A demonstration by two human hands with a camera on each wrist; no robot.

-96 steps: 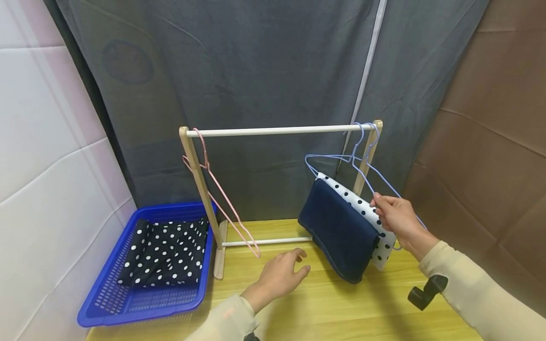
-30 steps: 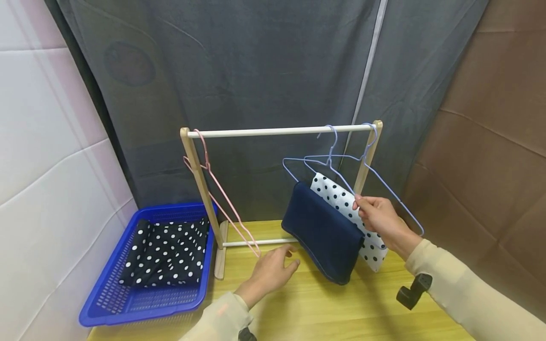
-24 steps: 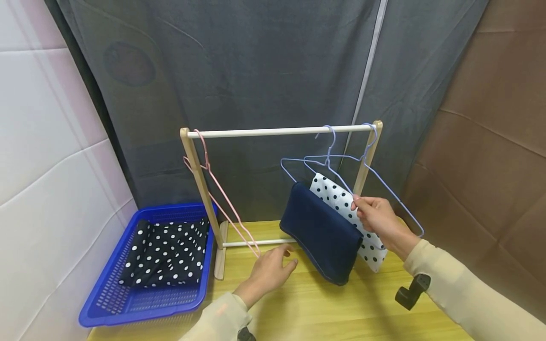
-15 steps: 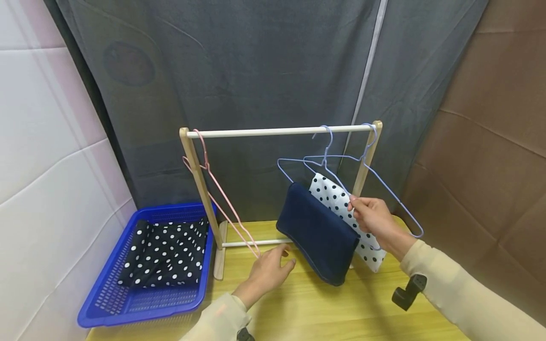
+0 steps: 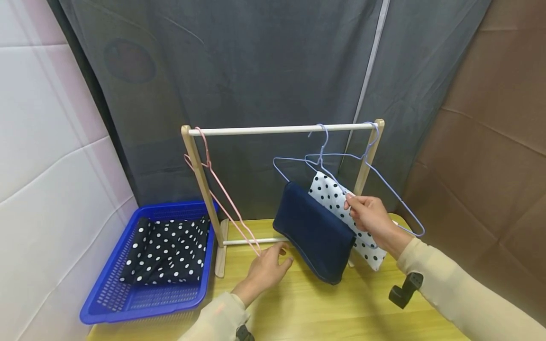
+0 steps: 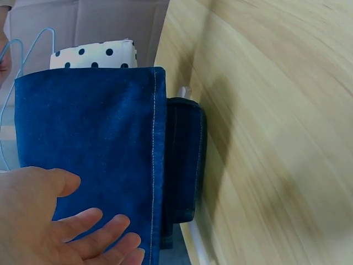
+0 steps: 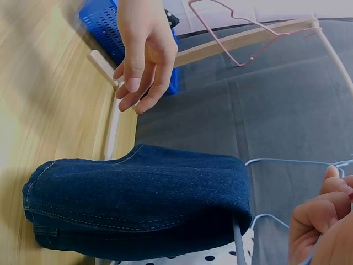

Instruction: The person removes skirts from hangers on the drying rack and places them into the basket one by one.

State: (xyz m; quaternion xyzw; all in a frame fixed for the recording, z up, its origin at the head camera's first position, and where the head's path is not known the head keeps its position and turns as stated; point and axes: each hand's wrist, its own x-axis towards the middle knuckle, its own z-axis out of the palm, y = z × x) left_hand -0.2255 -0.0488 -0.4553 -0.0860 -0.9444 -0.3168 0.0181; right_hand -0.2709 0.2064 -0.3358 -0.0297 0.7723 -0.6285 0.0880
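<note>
My right hand [image 5: 370, 218] pinches the sloping right arm of a light blue hanger [image 5: 321, 154], whose hook is over the white bar [image 5: 260, 130] of a small rack. Folded over that hanger is a dark blue denim garment [image 5: 313, 232], hanging tilted above the table. Behind it, a white cloth with black dots [image 5: 326, 190] hangs on a second blue hanger [image 5: 384, 181] by the right post. My left hand [image 5: 265, 270] is at the denim's left side, fingers relaxed and holding nothing; in the left wrist view, the left hand [image 6: 83, 226] overlaps the denim [image 6: 94, 121].
An unloaded pink hanger [image 5: 207, 158] hangs at the rack's left end, its lower tip close to my left hand. Left of the rack, a blue basket [image 5: 141, 313] holds a black cloth with white dots [image 5: 170, 251]. A grey curtain [image 5: 264, 61] stands behind.
The right hand has slid the hanger with the denim garment leftward along the bar, uncovering more of the dotted white cloth. My left hand has shifted slightly left.
</note>
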